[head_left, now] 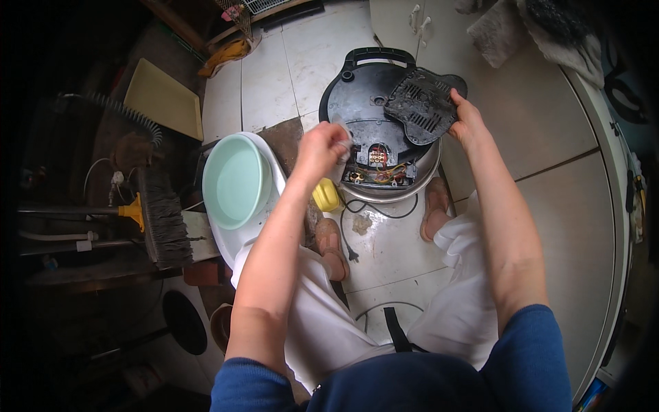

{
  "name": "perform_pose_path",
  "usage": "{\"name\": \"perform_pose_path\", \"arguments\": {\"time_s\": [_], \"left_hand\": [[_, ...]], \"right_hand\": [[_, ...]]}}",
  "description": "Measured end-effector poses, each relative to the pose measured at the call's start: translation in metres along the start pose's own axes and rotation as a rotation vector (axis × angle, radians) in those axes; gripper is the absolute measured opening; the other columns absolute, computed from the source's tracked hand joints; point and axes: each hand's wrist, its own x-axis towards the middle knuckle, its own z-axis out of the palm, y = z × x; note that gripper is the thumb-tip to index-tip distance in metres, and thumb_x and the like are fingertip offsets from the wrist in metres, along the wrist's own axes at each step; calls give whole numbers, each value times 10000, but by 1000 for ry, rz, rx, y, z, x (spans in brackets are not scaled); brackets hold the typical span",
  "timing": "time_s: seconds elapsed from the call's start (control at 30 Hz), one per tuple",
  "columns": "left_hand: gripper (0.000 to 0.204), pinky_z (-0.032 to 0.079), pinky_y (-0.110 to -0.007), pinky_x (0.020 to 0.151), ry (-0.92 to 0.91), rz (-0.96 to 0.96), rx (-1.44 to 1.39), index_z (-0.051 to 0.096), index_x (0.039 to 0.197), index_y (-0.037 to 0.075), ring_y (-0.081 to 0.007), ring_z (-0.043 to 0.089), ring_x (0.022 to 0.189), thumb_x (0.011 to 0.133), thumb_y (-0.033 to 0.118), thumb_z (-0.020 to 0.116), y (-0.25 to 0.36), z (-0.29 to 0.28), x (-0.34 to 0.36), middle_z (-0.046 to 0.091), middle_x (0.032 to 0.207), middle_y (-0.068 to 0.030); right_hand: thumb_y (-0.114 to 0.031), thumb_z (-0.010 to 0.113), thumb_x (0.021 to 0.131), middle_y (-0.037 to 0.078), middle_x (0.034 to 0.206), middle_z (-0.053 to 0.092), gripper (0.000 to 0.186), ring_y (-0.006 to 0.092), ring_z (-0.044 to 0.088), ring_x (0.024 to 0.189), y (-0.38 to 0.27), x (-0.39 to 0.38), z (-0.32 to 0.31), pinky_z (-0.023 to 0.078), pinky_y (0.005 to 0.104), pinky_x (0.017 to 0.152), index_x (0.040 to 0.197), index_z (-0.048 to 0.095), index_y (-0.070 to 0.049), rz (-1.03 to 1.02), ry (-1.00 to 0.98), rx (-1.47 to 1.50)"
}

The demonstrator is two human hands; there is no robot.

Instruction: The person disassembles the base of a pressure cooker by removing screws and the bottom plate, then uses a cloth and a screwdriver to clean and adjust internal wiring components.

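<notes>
Blue sleeves (528,353), opened black appliance (353,96)

Round and scuffed, the appliance sits over a metal basin (434,165) ahead of the feet, wires (392,172) exposed. The right hand (468,118) grips a dark slotted cover (422,106) by its edge; the left hand (319,147), fingers curled closed, pinches a whitish wad (346,152). Around: stained white tiles (384,261), green basin (237,182), pale cabinets (563,226), broom (163,216).

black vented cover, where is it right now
In the head view, the black vented cover is right of upper centre, held in the right hand and overlapping the right side of the round black appliance.
</notes>
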Motion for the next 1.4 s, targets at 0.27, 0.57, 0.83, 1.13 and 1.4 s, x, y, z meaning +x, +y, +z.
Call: {"name": "perform_pose_path", "arguments": {"time_s": [0.27, 0.57, 0.83, 1.13, 1.4], "left_hand": [[200, 511, -426, 713, 0, 206, 345, 645, 848, 62, -356, 624, 858, 677, -37, 670, 4, 21, -8, 617, 829, -119], [79, 510, -307, 657, 524, -382, -331, 664, 853, 32, -119, 615, 679, 782, 52, 691, -27, -19, 19, 677, 738, -68], [104, 492, -395, 736, 377, -19, 241, 674, 875, 58, -319, 631, 802, 776, 84, 690, 9, 43, 10, 645, 863, -123], [62, 458, -422, 745, 339, 53, 11, 613, 815, 15, -364, 583, 830, 766, 24, 650, 37, 86, 21, 588, 844, -155], [164, 468, -396, 777, 34, 333, -135, 621, 881, 27, -333, 584, 866, 726, -14, 654, 53, 100, 23, 600, 870, -138]], "right_hand": [[-214, 527, 981, 180, 1077, 628, 282, 334, 641, 928, 2, 5, -5, 540, 565, 823, 1114, 549, 34, 52, -78, 31], [-220, 531, 979, 180, 1089, 629, 289, 335, 634, 957, 6, 7, -6, 534, 558, 845, 1122, 548, 31, 56, -69, 54], [-257, 541, 974, 159, 1118, 634, 317, 332, 629, 986, 11, 5, -14, 509, 555, 889, 1164, 551, -4, 27, -9, 99], [-290, 515, 985, 167, 1123, 630, 323, 335, 613, 1011, 19, 17, -17, 500, 561, 897, 1144, 557, -12, 113, -87, 133], [-322, 468, 999, 180, 1159, 621, 362, 348, 607, 1029, 10, 19, -21, 482, 554, 929, 1164, 552, -10, 124, -112, 128]]}}
